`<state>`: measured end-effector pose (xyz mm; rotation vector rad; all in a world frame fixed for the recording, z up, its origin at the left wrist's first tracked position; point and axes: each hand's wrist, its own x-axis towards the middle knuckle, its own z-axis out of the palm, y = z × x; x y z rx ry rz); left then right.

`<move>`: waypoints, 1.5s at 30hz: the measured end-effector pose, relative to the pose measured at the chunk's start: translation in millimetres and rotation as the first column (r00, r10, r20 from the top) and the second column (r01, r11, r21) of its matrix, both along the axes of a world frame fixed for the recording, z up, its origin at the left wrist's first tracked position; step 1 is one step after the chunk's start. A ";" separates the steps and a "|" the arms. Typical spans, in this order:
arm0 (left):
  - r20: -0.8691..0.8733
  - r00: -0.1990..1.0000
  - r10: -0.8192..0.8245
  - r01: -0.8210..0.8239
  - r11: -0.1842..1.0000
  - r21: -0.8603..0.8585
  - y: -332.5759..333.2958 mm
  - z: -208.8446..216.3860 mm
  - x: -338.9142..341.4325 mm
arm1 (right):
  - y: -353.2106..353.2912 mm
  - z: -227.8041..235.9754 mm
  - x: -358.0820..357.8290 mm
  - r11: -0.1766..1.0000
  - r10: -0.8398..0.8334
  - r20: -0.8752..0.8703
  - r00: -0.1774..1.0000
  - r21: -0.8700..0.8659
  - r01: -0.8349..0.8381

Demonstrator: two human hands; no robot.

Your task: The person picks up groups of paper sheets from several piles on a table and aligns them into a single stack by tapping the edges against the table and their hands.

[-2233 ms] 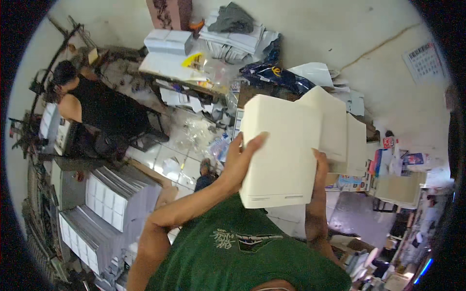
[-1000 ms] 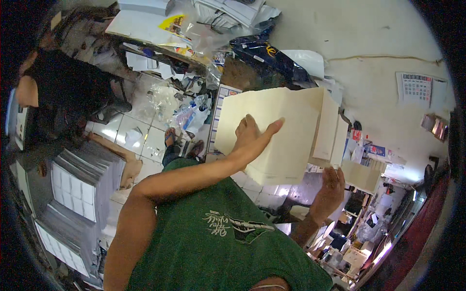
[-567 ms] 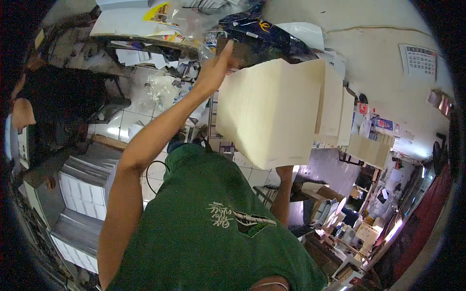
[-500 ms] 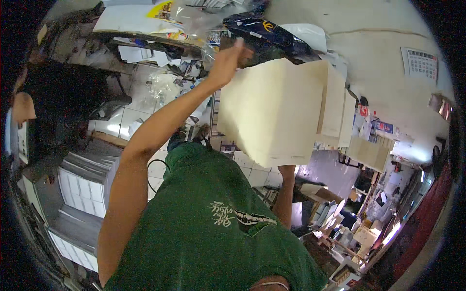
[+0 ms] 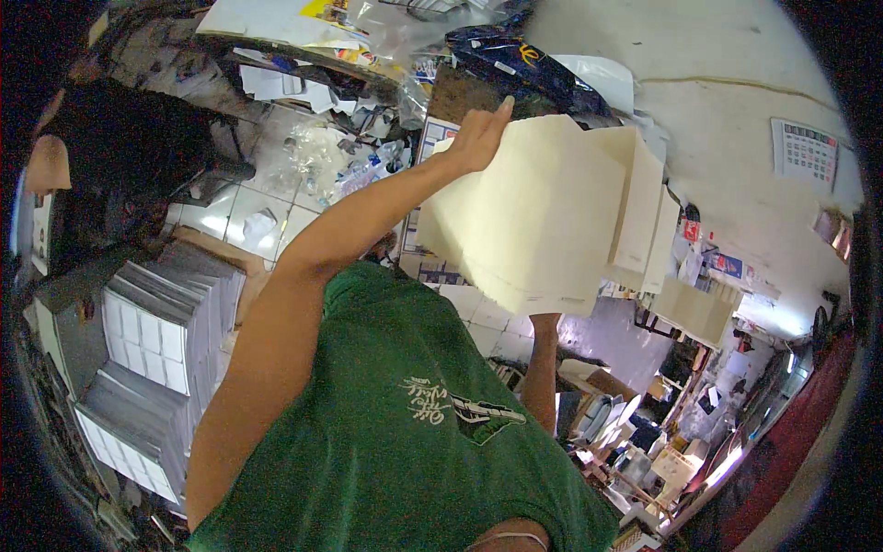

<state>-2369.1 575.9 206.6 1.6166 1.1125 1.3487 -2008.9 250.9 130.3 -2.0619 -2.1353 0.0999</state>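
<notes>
I hold a thick stack of cream paper sheets (image 5: 543,212) up in front of me, tilted. My left hand (image 5: 478,138) lies against its upper left corner, fingers straight and together along the top edge. My right forearm rises under the stack's bottom edge. My right hand (image 5: 544,322) is mostly hidden behind the sheets and carries them from below. My green shirt fills the lower middle of the view.
More cream stacks (image 5: 658,221) stand behind on the right. Piles of printed white sheets (image 5: 156,350) lie at the left. A person in black (image 5: 120,156) sits at the upper left. Plastic litter (image 5: 317,161) covers the tiled floor; a dark blue bag (image 5: 524,64) lies above.
My left hand has slid from the middle of the stack's face up to its top corner. My right hand has dropped from the stack's side to under its bottom edge.
</notes>
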 end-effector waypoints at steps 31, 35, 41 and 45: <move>0.160 0.947 0.279 -0.264 0.959 -0.106 -17.3 24.1 -8.5 | 60.7 78.2 -110.1 0.991 -0.078 -0.191 0.979 0.092 0.097; 0.199 0.974 0.108 -0.097 0.993 -0.065 -89.5 51.0 -4.4 | 58.0 92.4 -113.4 0.979 -0.165 -0.273 0.948 0.067 0.190; 0.419 0.908 0.014 0.077 0.977 -0.200 -180.0 81.3 -11.6 | 75.4 81.5 -106.6 0.989 -0.101 -0.362 0.927 0.062 0.132; 0.585 0.794 0.167 0.039 0.946 -0.323 -206.5 19.4 7.4 | 68.3 135.1 -107.0 0.998 -0.041 -0.517 0.855 -0.066 0.008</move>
